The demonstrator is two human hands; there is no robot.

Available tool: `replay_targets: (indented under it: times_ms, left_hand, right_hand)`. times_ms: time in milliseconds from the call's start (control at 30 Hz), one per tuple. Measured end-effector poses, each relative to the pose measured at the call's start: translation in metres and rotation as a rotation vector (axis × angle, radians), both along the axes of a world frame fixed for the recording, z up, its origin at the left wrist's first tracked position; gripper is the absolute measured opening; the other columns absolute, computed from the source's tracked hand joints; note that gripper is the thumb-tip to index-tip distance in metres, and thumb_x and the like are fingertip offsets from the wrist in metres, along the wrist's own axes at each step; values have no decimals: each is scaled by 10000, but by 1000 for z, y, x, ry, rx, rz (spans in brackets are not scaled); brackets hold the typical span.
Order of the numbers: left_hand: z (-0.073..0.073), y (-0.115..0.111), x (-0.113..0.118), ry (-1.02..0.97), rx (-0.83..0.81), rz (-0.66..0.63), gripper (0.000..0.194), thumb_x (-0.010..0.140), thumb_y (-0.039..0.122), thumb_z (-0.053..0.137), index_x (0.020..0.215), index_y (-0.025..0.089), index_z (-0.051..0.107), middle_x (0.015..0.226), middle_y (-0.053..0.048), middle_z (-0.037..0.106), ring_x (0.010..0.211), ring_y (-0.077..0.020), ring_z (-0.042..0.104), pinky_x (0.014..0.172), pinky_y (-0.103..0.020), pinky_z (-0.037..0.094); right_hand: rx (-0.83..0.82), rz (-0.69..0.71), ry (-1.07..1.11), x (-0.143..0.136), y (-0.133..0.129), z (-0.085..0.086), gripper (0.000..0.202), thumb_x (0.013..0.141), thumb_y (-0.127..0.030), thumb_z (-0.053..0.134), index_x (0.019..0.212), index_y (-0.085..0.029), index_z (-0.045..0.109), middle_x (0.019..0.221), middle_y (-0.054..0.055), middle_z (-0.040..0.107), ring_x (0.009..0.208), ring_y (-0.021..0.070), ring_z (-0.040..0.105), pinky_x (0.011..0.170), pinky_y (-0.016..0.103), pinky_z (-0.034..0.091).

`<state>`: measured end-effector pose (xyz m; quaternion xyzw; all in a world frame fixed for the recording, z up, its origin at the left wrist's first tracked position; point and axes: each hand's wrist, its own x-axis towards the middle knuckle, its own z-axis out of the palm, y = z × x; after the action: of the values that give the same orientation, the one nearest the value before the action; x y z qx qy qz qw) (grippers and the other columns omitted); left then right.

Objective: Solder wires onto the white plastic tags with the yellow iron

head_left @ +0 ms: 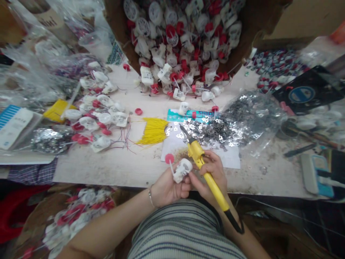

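My left hand (168, 187) holds a white plastic part (182, 170) with a red round cap (169, 158) on a thin white stem. In my right hand (212, 176) is a yellow electric screwdriver (208, 172), its fingers closed round the body. The dark tip of the tool points up and away, over the edge of a heap of small shiny metal pieces (210, 131). My right fingertips are close to the white part; whether they touch it I cannot tell. A bundle of yellow wires (153, 130) lies beyond my left hand.
A large open box (115, 18) of white and red parts tips toward me at the back. More such parts (99, 115) lie at the left, with trailing wires. A clear plastic bag (253, 111) and a black box (309, 90) sit at the right. Below the table's left edge is another container of parts (78, 212).
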<state>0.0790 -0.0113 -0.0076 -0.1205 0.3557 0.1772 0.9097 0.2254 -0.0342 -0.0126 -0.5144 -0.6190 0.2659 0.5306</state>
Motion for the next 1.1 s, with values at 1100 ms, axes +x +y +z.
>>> replay_targets:
  times_ms: [1100]
  left_hand:
    - [50,-2,-28,683,1557,-372,190,846,387,566,948,236,618,935,-65,642,906,-222,554,836,-387,392]
  right_hand:
    - [12,-233,59,26,-16,-20,236,701,-36,654,706,-198,483,1158,43,486,982,191,644,713,345,639]
